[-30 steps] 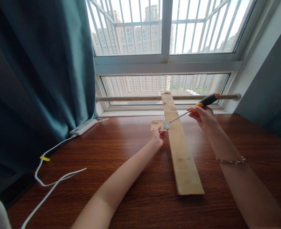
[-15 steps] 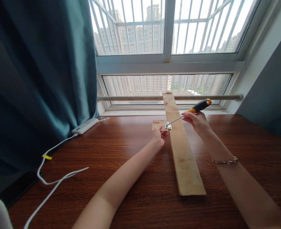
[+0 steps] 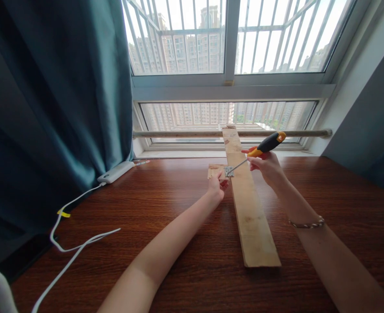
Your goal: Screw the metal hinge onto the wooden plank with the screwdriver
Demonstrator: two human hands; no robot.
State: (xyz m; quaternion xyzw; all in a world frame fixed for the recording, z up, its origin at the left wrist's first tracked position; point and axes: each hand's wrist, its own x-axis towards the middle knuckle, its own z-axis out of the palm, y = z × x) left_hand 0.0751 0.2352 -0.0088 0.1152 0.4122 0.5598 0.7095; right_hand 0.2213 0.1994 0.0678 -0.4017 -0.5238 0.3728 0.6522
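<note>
A long wooden board [image 3: 255, 221] lies on the table, its far end reaching the rail under the window. At its left edge sits a small wooden block [image 3: 215, 169], and a metal hinge [image 3: 229, 171] spans the two. My left hand [image 3: 216, 186] is closed on the near edge of the block, close to the hinge. In my right hand [image 3: 266, 167] is a screwdriver [image 3: 267, 144] with a black and orange handle, tilted, its tip on the left part of the hinge. Whether a screw is under the tip is too small to tell.
A white power strip [image 3: 116, 173] lies at the table's left back edge beside the blue curtain [image 3: 94, 87]. Its white cable [image 3: 76, 250] loops over the left side of the table [image 3: 166, 191]. A metal rail [image 3: 185, 134] crosses in front of the window.
My right hand has shifted its grip on the screwdriver, with the fingers now up at the orange part of the handle. The handle has moved slightly left. My left hand stays in place.
</note>
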